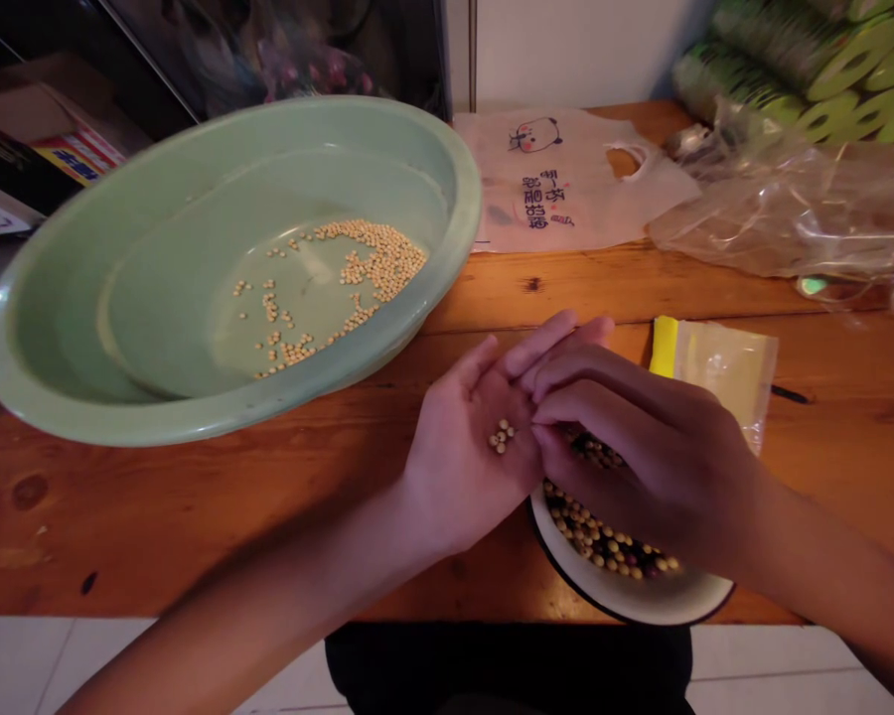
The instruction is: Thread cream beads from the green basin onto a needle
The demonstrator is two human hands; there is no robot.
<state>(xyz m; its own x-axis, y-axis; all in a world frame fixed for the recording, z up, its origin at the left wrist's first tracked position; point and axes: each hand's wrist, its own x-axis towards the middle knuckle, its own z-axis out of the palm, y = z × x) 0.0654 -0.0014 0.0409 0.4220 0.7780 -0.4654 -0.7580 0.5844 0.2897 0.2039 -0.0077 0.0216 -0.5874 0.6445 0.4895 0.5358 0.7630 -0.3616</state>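
My left hand is turned palm up with the fingers extended, cradling several pale soybeans in the palm. Over its finger side, my right hand is closed in a pinch, the fingertips at the left palm's edge; anything between them is too small to make out. Below my right hand sits a white bowl with a dark rim, partly hidden by both hands. Mixed yellow and dark beans lie in it. To the left, a large green basin holds scattered soybeans, mostly along its right side.
A printed plastic bag lies flat behind my hands on the wooden table. Right of the bowl is a small clear packet with a yellow edge. Crumpled clear plastic and stacked green rolls occupy the back right.
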